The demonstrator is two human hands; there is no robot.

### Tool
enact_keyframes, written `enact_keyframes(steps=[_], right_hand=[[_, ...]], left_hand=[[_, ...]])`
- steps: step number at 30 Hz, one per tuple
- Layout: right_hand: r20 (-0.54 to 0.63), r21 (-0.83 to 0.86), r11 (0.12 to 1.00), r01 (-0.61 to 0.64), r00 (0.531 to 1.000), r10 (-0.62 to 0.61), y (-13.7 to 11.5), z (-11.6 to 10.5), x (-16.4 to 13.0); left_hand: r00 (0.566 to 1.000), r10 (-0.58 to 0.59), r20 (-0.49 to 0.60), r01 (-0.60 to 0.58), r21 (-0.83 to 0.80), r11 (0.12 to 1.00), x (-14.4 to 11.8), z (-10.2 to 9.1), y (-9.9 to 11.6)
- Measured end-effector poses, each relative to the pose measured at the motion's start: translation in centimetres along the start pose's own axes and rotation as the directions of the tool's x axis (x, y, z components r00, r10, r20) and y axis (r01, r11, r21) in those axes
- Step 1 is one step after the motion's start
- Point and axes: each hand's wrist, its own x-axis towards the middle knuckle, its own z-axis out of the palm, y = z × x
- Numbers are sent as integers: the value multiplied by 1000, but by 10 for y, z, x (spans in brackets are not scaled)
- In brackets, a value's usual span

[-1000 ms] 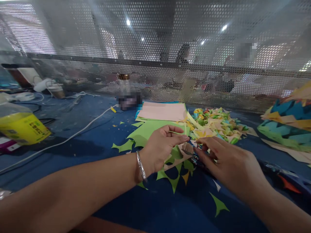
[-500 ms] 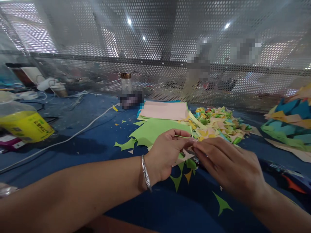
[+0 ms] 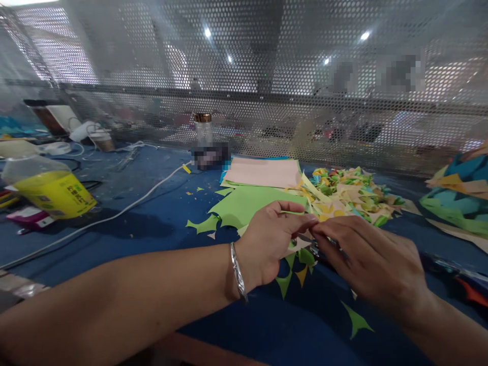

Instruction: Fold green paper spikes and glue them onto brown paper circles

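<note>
My left hand, with a silver bangle at its wrist, is closed in a pinch. Its fingertips meet those of my right hand, also pinched, over the middle of the table. What they hold between them is too small and covered to make out. Just beneath the fingers lie a pale pink paper offcut and pointed green paper scraps. Behind my left hand is a light green sheet of paper with scalloped edges. A heap of small coloured paper pieces rises beyond my right hand.
A pink-topped paper stack lies near the perforated metal screen. At left are a yellow-labelled bottle and a white cable. A layered blue, orange and green paper object stands right. One green scrap lies in front.
The whole scene has shifted slightly to the right in view. Both hands keep nearly the same pinched pose, fingertips together.
</note>
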Motion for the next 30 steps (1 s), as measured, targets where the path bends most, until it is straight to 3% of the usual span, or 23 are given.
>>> enact_keyframes(steps=[3, 9, 22, 26, 30], right_hand=[[-52, 28, 1000, -10, 999, 12, 2, 1, 1], [-41, 70, 997, -45, 998, 48, 4, -1, 1], [1, -21, 999, 47, 999, -47, 1, 0, 3], [-11, 29, 1000, 3, 1000, -2, 0, 0, 3], [6, 145, 987, -75, 997, 75, -1, -1, 1]], left_hand=[[1000, 17, 9, -17, -10, 1000, -1, 0, 0], [1000, 9, 17, -9, -21, 1000, -1, -1, 0], [1000, 22, 7, -22, -5, 1000, 5, -2, -4], [997, 73, 19, -73, 22, 997, 7, -5, -5], [978, 204, 32, -207, 125, 970, 16, -10, -3]])
